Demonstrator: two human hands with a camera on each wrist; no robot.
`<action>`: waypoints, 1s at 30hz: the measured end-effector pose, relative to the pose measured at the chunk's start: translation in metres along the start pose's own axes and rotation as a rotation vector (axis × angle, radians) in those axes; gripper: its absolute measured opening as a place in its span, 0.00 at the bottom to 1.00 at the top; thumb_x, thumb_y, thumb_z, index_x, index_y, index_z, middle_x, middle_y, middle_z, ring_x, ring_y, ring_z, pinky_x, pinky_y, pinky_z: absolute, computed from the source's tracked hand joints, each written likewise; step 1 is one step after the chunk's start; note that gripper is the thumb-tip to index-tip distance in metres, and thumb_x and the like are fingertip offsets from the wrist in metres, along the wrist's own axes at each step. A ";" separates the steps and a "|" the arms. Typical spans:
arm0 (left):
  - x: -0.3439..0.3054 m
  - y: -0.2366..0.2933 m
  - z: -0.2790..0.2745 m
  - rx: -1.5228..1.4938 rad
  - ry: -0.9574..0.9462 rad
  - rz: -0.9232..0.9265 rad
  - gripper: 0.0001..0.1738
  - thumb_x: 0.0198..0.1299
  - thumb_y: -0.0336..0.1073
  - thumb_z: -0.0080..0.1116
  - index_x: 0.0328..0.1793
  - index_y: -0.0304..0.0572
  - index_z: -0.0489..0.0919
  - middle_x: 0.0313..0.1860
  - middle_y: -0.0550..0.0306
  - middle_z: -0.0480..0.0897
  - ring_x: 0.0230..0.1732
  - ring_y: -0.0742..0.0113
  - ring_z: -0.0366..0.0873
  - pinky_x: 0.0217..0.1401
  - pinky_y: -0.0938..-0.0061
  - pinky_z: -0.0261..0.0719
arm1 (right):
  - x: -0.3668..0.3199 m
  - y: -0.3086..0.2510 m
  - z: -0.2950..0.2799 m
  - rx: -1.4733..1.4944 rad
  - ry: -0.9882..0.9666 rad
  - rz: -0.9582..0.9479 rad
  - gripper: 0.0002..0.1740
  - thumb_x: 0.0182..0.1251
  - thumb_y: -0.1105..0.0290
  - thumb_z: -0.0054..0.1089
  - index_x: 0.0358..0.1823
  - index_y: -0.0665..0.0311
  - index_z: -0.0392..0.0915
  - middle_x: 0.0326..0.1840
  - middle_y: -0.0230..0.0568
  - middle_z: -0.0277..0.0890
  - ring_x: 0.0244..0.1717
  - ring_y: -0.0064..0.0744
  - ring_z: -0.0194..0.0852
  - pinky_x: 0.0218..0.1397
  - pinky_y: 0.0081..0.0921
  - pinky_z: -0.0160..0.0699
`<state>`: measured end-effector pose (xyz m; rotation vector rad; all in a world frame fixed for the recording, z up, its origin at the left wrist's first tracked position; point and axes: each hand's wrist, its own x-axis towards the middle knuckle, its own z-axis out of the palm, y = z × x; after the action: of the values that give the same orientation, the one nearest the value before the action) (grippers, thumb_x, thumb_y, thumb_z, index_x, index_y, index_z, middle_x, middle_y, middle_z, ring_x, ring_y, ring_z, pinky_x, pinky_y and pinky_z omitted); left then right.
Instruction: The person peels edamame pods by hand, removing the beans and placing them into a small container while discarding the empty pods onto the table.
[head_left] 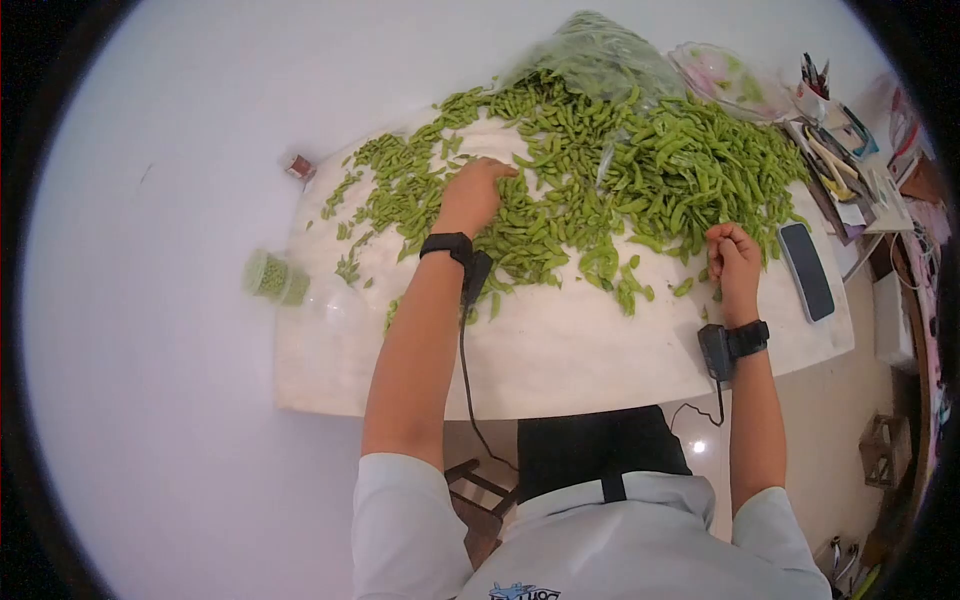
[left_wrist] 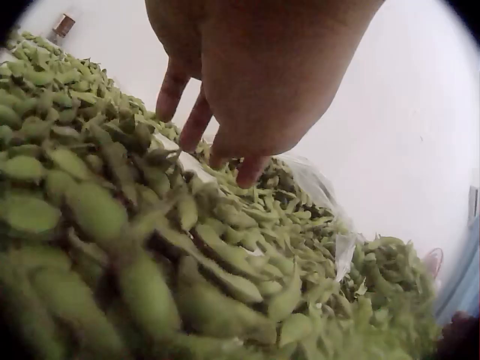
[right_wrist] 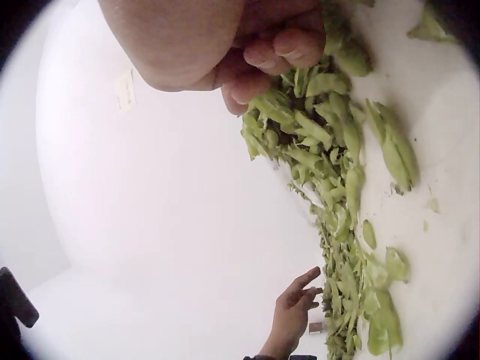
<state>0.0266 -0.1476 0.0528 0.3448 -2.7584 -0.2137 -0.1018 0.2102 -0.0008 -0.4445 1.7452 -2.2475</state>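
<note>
Green soybean pods [head_left: 520, 240] lie spread over a pale tabletop, with a thicker heap [head_left: 700, 165] at the back right. Among the spread pods, my left hand [head_left: 472, 195] reaches down, its fingers extended with tips at the pods; nothing shows in its grip. The left wrist view shows those fingers [left_wrist: 196, 120] pointing down, spread apart. Beside the front of the heap is my right hand [head_left: 735, 262], fingers curled inward. In the right wrist view, its curled fingers [right_wrist: 296, 46] hide the palm, and I cannot tell whether they hold a pod.
A clear plastic bag [head_left: 600, 55] lies behind the heap, near a clear bowl [head_left: 730, 80]. A phone [head_left: 806, 272] lies by the right edge. A clear jar of green beans [head_left: 275, 278] stands at the left edge, a small brown-and-white item [head_left: 298, 167] beyond it. Tools [head_left: 835, 165] lie far right.
</note>
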 end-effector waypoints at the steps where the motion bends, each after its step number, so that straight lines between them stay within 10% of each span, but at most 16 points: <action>1: 0.004 -0.001 0.006 0.012 -0.027 -0.057 0.17 0.56 0.27 0.49 0.48 0.53 0.81 0.47 0.54 0.80 0.52 0.53 0.74 0.51 0.59 0.76 | 0.000 0.000 -0.001 -0.001 0.006 0.014 0.09 0.63 0.77 0.41 0.33 0.65 0.74 0.19 0.26 0.66 0.12 0.12 0.52 0.13 0.13 0.51; 15: 0.024 -0.002 0.030 0.035 -0.014 -0.392 0.13 0.54 0.33 0.58 0.47 0.47 0.77 0.32 0.53 0.83 0.31 0.54 0.80 0.33 0.61 0.77 | -0.003 -0.002 0.004 -0.020 -0.025 0.019 0.10 0.63 0.76 0.42 0.33 0.65 0.76 0.19 0.27 0.67 0.11 0.11 0.51 0.13 0.13 0.50; 22: 0.003 0.071 -0.020 -0.638 0.285 -0.268 0.16 0.52 0.28 0.61 0.47 0.42 0.74 0.33 0.59 0.83 0.25 0.73 0.71 0.32 0.76 0.70 | -0.001 -0.024 0.035 -0.218 -0.233 -0.053 0.11 0.63 0.74 0.43 0.39 0.66 0.76 0.22 0.29 0.71 0.16 0.12 0.57 0.17 0.14 0.56; 30: -0.017 0.135 -0.001 -0.630 0.216 -0.104 0.16 0.53 0.25 0.60 0.50 0.38 0.74 0.39 0.60 0.81 0.32 0.75 0.69 0.39 0.78 0.68 | 0.036 -0.025 0.092 -0.225 -0.388 -0.068 0.14 0.66 0.63 0.55 0.42 0.67 0.75 0.27 0.31 0.73 0.25 0.14 0.65 0.27 0.16 0.65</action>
<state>0.0142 -0.0135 0.0733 0.3128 -2.3085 -0.9761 -0.0992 0.1204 0.0478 -0.9308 1.7934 -1.8507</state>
